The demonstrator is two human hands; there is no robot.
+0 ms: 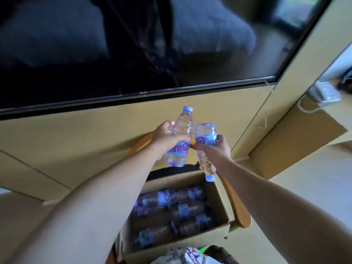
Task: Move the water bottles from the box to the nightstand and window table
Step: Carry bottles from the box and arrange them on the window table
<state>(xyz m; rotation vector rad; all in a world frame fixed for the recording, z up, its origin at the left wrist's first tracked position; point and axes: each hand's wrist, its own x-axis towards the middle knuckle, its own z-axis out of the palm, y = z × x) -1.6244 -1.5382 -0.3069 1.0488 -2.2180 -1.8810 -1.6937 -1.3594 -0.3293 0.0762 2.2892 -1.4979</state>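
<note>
My left hand (165, 136) grips a clear water bottle (181, 138) with a blue label, cap up. Close beside it, my right hand (215, 149) grips a second water bottle (205, 149) upside down, its blue cap pointing at the box. Both bottles are held in the air above an open cardboard box (221, 195), and they nearly touch each other. Inside the box lie several more bottles (171, 212) on their sides in rows.
The box rests on a wooden chair (238, 202) with curved arms. A large dark TV screen (133, 44) hangs on the beige wall ahead. A white phone (323, 92) sits on a ledge at right. A crumpled bag (192, 256) lies below the box.
</note>
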